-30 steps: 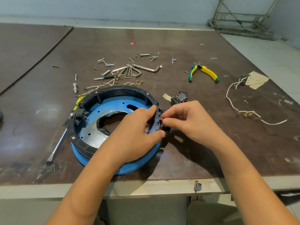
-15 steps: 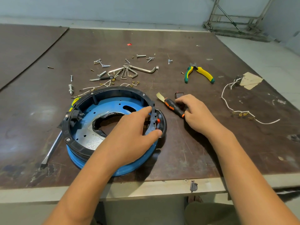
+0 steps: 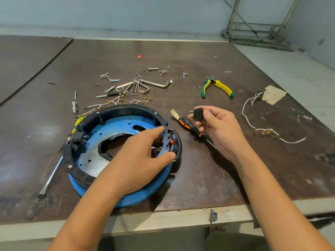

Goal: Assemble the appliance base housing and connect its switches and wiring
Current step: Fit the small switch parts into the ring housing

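Head view looks down on a dark brown counter (image 3: 226, 178) where the base housing (image 3: 117, 126), a blue round shell topped by a black ring, sits near the front edge. The left hand (image 3: 137, 160) grips the right side of the housing's black ring: its thumb presses the outer face and its fingers (image 3: 155, 130) reach over the rim toward the inside. Just beside the thumb, an orange-red rocker (image 3: 171, 141) shows in the ring's outer bracket. On the opposite, left side of the housing a mounted switch (image 3: 79, 137) sits in the ring with its metal terminals pointing inward. To the right of the housing, raised off the counter, the right hand (image 3: 221, 129) pinches a small black loose switch (image 3: 198, 113) between thumb and fingers, its metal prongs pointing left toward the housing. Under that hand, just right of the housing, lies a black and orange screwdriver (image 3: 188, 126). Farther right of the housing a white wire (image 3: 252, 126) with brass terminals trails across the counter. Behind the housing lie loose screws (image 3: 153, 69), hex keys (image 3: 154, 84) and short terminal leads (image 3: 139, 101); behind and to its right, green and yellow pliers (image 3: 217, 86). A flat steel blade (image 3: 51, 176) runs out from the housing's left side toward the front edge
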Tool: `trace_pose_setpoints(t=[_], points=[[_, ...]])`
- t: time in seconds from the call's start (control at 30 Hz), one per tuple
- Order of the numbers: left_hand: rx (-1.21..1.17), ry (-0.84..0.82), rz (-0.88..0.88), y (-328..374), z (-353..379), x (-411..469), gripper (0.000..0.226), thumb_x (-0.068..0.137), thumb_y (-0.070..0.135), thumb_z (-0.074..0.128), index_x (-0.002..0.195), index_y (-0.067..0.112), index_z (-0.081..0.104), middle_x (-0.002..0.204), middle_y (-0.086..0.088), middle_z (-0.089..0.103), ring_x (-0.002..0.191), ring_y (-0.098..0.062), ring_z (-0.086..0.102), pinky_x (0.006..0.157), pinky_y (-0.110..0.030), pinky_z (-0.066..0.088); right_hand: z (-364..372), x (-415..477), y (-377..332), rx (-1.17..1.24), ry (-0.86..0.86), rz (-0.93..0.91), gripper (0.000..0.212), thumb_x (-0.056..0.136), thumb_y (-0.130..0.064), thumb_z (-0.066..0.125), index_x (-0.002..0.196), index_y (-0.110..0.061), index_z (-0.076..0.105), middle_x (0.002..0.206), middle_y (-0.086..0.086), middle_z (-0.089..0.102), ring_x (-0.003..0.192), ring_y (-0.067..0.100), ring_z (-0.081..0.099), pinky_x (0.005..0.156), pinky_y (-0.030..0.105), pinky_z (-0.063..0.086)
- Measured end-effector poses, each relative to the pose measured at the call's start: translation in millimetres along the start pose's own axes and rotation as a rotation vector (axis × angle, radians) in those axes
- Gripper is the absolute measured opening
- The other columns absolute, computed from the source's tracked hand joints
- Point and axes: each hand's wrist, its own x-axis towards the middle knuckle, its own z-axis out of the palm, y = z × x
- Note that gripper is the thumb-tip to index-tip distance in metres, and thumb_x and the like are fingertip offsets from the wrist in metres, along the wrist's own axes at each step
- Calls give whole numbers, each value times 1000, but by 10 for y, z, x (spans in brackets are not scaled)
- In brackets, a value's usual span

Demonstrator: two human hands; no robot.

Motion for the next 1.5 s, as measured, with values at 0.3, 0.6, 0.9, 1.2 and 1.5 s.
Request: trace_pose_setpoints(t=[0.3,0.6,0.9,1.2,1.5], points=[[-39,8,-12,-1,-4,-11,74,84,51,64,150,35,36,144,19,49,125,1,49,99,-19,38,72,-130,-64,178,-319,-37,30,100,-13,49,123,-4,65,113,20,71,89,20,64,76,28,54],[-124,9,-31,3,-7,-17,72,84,45,69,146,47,32,126,25,50,119,1,52,98,-23,46,213,-196,-44,138,-311,-2,30,101,0,48,115,-9,72,96,13,70,73,20,66,63,25,53],[-80,3,-24,42,-17,-5,70,88,39,69,150,32,36,141,17,53,126,2,48,107,-30,44,144,-186,-41,17,-360,-36,37,87,-2,70,122,-10,69,105,18,73,89,24,71,81,29,58],[-45,-17,-42,88,-28,-2,69,89,39,67,150,30,37,145,15,51,130,-2,47,111,-31,41,123,-189,-32,-332,-346,-133,19,99,-20,60,100,-12,77,70,0,64,63,11,55,65,21,49],[-95,-25,-26,92,-32,3,61,89,36,68,145,32,44,138,18,56,126,0,50,109,-39,44,167,-204,-48,-321,-342,-192,16,95,-8,65,103,-17,76,89,3,75,74,14,69,67,18,53]])
